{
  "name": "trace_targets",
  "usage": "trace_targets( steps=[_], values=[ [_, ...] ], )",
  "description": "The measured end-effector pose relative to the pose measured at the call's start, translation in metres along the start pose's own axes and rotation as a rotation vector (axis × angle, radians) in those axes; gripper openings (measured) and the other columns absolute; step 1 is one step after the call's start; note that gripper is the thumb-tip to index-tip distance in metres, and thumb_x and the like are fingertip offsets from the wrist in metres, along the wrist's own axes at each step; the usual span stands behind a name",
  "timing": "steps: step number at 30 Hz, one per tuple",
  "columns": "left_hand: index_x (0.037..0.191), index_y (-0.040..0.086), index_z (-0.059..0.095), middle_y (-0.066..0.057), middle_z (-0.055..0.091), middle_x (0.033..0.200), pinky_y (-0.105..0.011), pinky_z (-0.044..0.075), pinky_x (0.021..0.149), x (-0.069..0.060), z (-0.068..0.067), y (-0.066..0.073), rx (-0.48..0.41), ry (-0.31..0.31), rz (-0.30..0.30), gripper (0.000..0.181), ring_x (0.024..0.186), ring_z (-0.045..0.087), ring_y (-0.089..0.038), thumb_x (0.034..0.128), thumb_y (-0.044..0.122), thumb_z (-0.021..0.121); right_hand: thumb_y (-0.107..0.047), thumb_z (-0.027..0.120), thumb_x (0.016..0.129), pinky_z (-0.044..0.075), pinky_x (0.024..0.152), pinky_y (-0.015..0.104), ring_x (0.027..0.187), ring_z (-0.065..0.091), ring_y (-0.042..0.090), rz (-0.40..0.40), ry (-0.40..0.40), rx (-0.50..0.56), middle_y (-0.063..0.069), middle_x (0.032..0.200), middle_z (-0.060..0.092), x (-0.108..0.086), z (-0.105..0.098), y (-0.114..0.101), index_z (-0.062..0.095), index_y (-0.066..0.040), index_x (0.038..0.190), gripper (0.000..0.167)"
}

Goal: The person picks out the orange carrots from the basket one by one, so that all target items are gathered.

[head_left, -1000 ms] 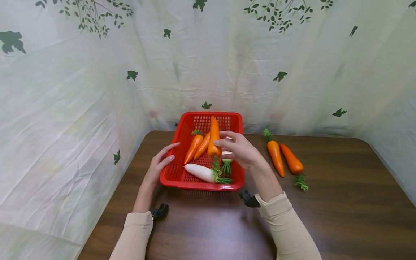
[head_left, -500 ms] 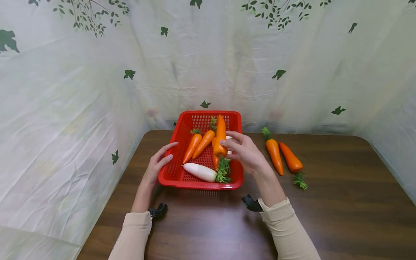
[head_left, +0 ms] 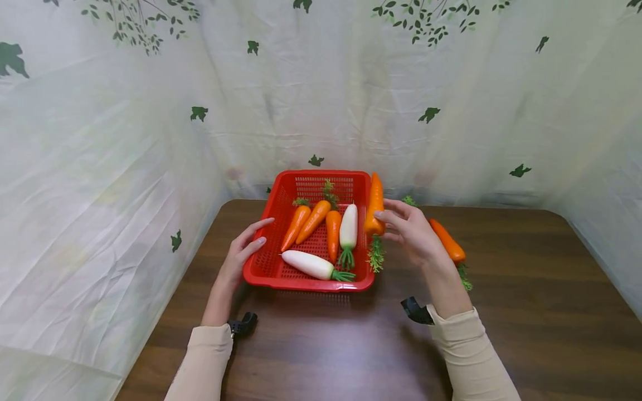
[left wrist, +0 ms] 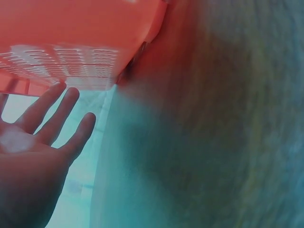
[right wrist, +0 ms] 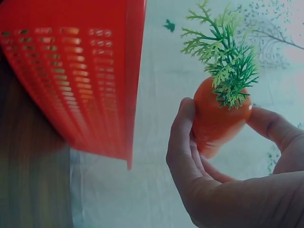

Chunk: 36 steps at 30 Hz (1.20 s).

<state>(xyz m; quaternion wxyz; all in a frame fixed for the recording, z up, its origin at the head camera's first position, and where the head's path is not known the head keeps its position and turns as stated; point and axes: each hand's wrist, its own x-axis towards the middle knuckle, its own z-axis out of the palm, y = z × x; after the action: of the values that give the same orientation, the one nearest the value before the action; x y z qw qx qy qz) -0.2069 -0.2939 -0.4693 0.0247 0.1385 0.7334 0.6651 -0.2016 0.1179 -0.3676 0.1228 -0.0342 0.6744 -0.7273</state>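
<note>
My right hand (head_left: 408,231) pinches an orange carrot (head_left: 375,206) between thumb and fingers, just past the right rim of a red plastic basket (head_left: 306,285). Its green leafy top (right wrist: 228,66) hangs down toward me in the head view. My left hand (head_left: 242,253) is at the basket's left rim; in the left wrist view its fingers (left wrist: 64,114) are fairly straight against the perforated wall. Inside the basket are three carrots (head_left: 313,221) and two white radishes, one upright in view (head_left: 348,225) and one lying across the front (head_left: 307,264).
On the brown wooden table (head_left: 526,278), right of the basket, lies another carrot (head_left: 448,240). A green leafy top (head_left: 408,200) shows behind my right hand, its carrot mostly hidden. A leaf-patterned cloth (head_left: 341,100) hangs behind the table.
My right hand has carried the carrot rightward from above the basket's middle to beyond its right rim, uncovering the upright radish and a carrot. My left hand has stayed at the left rim.
</note>
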Motion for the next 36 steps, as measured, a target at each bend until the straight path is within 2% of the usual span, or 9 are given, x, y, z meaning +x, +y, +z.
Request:
trace_targets(
  steps=[6,13,19,22,25,27,31,36],
  values=[
    [0.16,0.021,0.045,-0.012,0.048,0.157,-0.037,0.062,0.093,0.001,-0.001,0.0,0.003,-0.003,0.002,0.051,0.13,0.06,-0.04,0.1093,0.026,0.054,-0.025,0.063,0.106,0.062,0.089,0.025,0.101,0.071,0.011,0.0,0.005,-0.02,0.011,0.135,0.062,-0.002,-0.018,0.002,0.041,-0.002,0.159,0.062],
    [0.16,0.021,0.045,-0.013,0.047,0.158,-0.038,0.062,0.093,0.001,0.0,-0.002,0.003,-0.007,0.007,0.052,0.129,0.061,-0.038,0.1091,0.027,0.055,-0.029,0.063,0.106,0.059,0.085,0.02,0.097,0.066,0.007,0.002,0.09,-0.116,-0.008,0.115,0.064,-0.012,-0.071,0.002,0.033,0.003,0.161,0.071],
    [0.159,0.022,0.046,-0.011,0.049,0.156,-0.037,0.063,0.091,-0.001,-0.001,0.0,0.011,0.003,-0.006,0.051,0.126,0.063,-0.034,0.1086,0.027,0.055,-0.028,0.069,0.104,0.061,0.083,0.019,0.094,0.07,0.004,0.044,0.137,-0.02,-0.014,0.109,0.067,-0.025,-0.119,0.004,0.024,0.003,0.164,0.081],
    [0.159,0.022,0.046,-0.011,0.049,0.156,-0.037,0.063,0.092,-0.001,-0.002,0.0,0.012,0.002,-0.007,0.051,0.126,0.063,-0.031,0.1086,0.028,0.055,-0.025,0.069,0.103,0.062,0.081,0.02,0.092,0.071,0.005,0.047,0.144,0.041,-0.013,0.106,0.07,-0.031,-0.138,0.005,0.032,-0.001,0.158,0.071],
    [0.159,0.022,0.046,-0.011,0.049,0.157,-0.037,0.063,0.092,0.0,-0.001,0.0,0.011,0.001,-0.006,0.051,0.127,0.063,-0.034,0.1088,0.028,0.055,-0.023,0.069,0.104,0.062,0.08,0.021,0.092,0.071,0.005,0.044,0.153,0.068,-0.013,0.104,0.071,-0.036,-0.154,0.008,0.038,-0.004,0.152,0.06],
    [0.159,0.023,0.046,-0.01,0.048,0.157,-0.037,0.063,0.093,0.0,-0.002,0.0,0.015,0.001,-0.005,0.051,0.128,0.062,-0.036,0.1089,0.029,0.055,-0.023,0.069,0.104,0.062,0.08,0.02,0.092,0.071,0.005,0.047,0.164,0.067,-0.014,0.104,0.071,-0.039,-0.162,0.009,0.036,-0.003,0.154,0.063],
    [0.159,0.023,0.045,-0.01,0.048,0.158,-0.038,0.062,0.094,-0.001,-0.002,0.0,0.021,0.005,-0.007,0.052,0.13,0.061,-0.039,0.109,0.03,0.055,-0.024,0.068,0.104,0.062,0.079,0.018,0.089,0.07,0.001,0.047,0.196,-0.014,-0.018,0.1,0.07,-0.041,-0.172,0.012,0.022,0.006,0.162,0.08],
    [0.16,0.021,0.045,-0.013,0.047,0.158,-0.037,0.062,0.094,0.0,-0.002,-0.001,0.015,0.001,-0.004,0.052,0.129,0.061,-0.038,0.1093,0.029,0.054,-0.03,0.061,0.107,0.06,0.08,0.015,0.088,0.066,-0.007,0.045,0.241,-0.303,-0.019,0.106,0.059,-0.041,-0.18,0.016,0.017,0.01,0.163,0.082]
  ],
)
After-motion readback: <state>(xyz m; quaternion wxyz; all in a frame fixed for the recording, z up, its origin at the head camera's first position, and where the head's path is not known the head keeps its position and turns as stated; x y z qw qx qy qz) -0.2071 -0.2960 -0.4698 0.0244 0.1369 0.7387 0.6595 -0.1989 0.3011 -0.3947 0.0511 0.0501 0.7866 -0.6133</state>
